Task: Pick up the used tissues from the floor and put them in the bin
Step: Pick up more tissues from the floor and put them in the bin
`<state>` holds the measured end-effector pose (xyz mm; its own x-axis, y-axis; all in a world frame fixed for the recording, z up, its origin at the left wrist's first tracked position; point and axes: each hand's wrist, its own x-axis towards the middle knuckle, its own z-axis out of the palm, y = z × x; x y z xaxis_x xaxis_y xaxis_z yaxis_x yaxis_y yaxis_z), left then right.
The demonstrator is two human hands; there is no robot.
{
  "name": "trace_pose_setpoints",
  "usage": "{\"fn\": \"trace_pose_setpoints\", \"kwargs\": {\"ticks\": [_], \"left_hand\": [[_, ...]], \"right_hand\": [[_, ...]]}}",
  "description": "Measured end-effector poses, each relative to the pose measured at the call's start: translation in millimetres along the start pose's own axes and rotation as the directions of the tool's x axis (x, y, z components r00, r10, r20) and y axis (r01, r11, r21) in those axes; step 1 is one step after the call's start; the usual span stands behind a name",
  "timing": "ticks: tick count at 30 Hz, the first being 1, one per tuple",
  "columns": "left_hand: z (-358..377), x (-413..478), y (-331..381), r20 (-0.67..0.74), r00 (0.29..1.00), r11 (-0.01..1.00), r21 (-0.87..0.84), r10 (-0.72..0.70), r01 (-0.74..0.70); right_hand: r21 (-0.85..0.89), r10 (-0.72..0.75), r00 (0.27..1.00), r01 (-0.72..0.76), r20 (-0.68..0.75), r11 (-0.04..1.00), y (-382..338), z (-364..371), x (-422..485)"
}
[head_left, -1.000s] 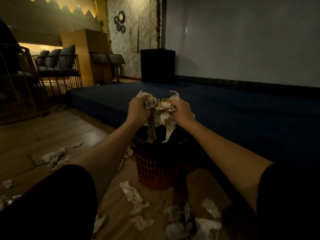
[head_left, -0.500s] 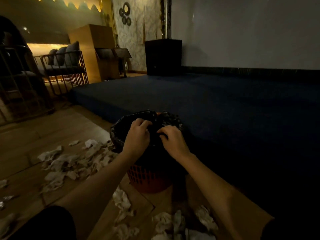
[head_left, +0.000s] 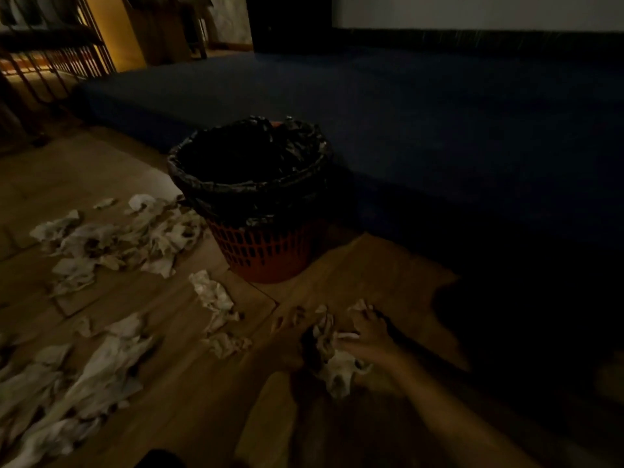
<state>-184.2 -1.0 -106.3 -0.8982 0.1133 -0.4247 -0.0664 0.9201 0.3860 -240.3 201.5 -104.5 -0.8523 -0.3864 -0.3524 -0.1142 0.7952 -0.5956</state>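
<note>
Hands are both down on the wooden floor (head_left: 337, 265) in front of the bin (head_left: 263, 244), working one crumpled wad of tissues (head_left: 332, 359) between them. Right hand (head_left: 369, 336) has fingers curled onto the top of the wad, touching it; grip looks partial, not a closed fist. Left hand (head_left: 287, 346) is dark and motion-blurred, pressed against the wad's left side; cannot tell how far open it is. Bin is a red mesh basket with a black liner (head_left: 250, 157) folded over the rim, standing against the edge of a dark blue platform (head_left: 439, 130). More tissues lie loose on the floor: a big scatter (head_left: 128, 238) just left of the bin, one strip (head_left: 214, 298) near its base, another pile (head_left: 84, 383) toward the lower left corner.
</note>
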Motion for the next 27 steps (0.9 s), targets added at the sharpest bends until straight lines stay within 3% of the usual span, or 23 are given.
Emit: {"fn": "trace_pose_setpoints", "kwargs": {"ticks": [3, 5, 7, 9, 11, 15, 17, 20, 23, 25, 27], "left_hand": [[1.3, -3.5, 13.2, 0.004, 1.000, 0.999, 0.037, 0.029, -0.029], [5.2, 2.3, 18.2, -0.072, 0.996, 0.997, 0.072, 0.043, -0.038], [6.7, 1.6, 20.3, -0.098, 0.992, 0.995, 0.078, 0.073, -0.066], [8.9, -8.0, 17.8, -0.134, 0.981, 0.988, 0.086, 0.141, -0.130], [10.2, -21.2, 8.1, -0.280, 0.951, 0.991, 0.034, 0.131, -0.127], [2.1, -54.1, -39.6, -0.472, 0.867, 0.983, -0.154, -0.159, 0.097], [-8.1, -74.3, -64.9, -0.539, 0.808, 0.967, -0.209, -0.237, 0.144], [-20.6, -103.8, -99.1, -0.608, 0.733, 0.951, -0.236, -0.306, 0.200], [-26.7, -129.3, -137.8, -0.664, 0.620, 0.908, -0.295, -0.418, 0.296], [-27.3, -148.2, -167.8, -0.693, 0.539, 0.875, -0.320, -0.478, 0.364], [-27.9, -168.3, -193.9, -0.673, 0.501, 0.828, -0.330, -0.543, 0.454]], "right_hand": [[-0.256, -0.124, 0.988, 0.098, -0.087, 0.962, 0.8, 25.7, -18.6], [-0.429, -0.196, 0.970, 0.116, -0.146, 0.896, 1.2, 48.7, -31.7], [-0.510, -0.193, 0.972, 0.098, -0.137, 0.855, 2.3, 67.1, -41.6], [-0.475, -0.185, 0.966, 0.078, -0.182, 0.876, 3.5, 75.8, -47.6], [-0.421, -0.217, 0.951, 0.109, -0.219, 0.901, -0.4, 71.6, -48.4], [-0.255, -0.304, 0.913, 0.235, -0.274, 0.938, -43.1, 53.0, -37.3], [-0.159, -0.320, 0.922, 0.290, -0.217, 0.944, -77.5, 52.7, -22.4], [-0.157, -0.389, 0.897, 0.361, -0.212, 0.919, -132.3, 59.7, 8.3], [-0.227, -0.418, 0.890, 0.376, -0.179, 0.898, -187.8, 69.4, 34.7], [-0.178, -0.378, 0.904, 0.345, -0.202, 0.921, -216.8, 79.9, 50.9], [-0.138, -0.339, 0.922, 0.316, -0.189, 0.939, -231.9, 96.2, 69.0]]}}
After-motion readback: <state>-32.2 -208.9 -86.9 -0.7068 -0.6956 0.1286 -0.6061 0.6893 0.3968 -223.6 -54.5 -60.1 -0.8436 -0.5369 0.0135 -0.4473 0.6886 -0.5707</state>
